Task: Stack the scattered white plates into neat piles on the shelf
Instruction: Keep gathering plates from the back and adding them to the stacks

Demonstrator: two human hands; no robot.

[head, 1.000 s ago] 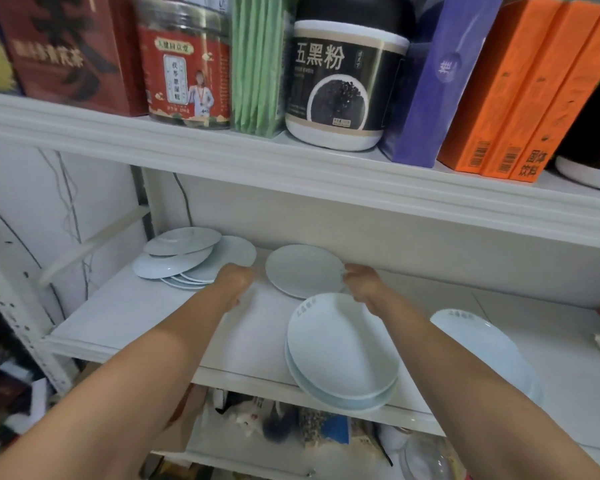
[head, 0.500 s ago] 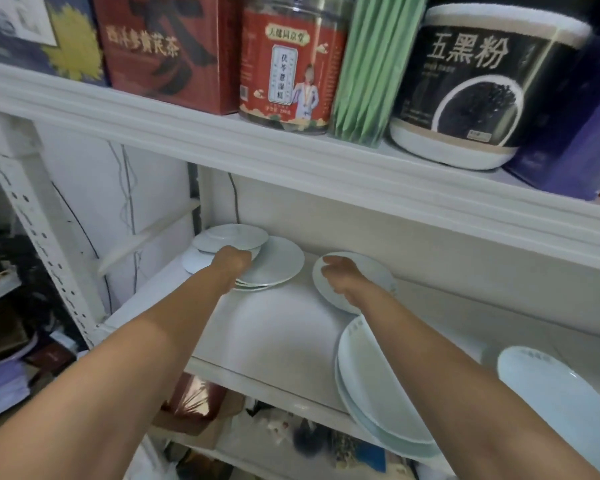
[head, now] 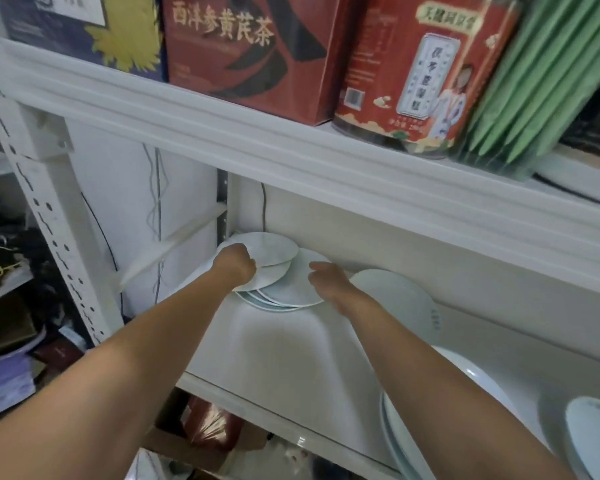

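Note:
A loose, fanned pile of white plates (head: 284, 285) lies in the back left corner of the white shelf (head: 291, 358). My left hand (head: 236, 266) is curled over the left edges of the upper plates in that pile. My right hand (head: 326, 280) pinches the right rim of a lower, wider plate, thumb on top. A single white plate (head: 395, 296) lies just right of my right hand. A stack of white plates (head: 406, 431) sits at the shelf's front edge, partly hidden by my right arm. One more white plate (head: 593, 434) shows at the far right.
The upper shelf (head: 326, 168) hangs low over the plates and carries a red box (head: 243, 46), a red jar (head: 420, 74) and green packets (head: 541, 84). A perforated white post (head: 49, 216) stands at left. Clutter fills the floor and the lower shelf.
My right hand has left the single plate and moved left onto the corner pile's rim. My left hand stays on the pile. The view has swung left and closer.

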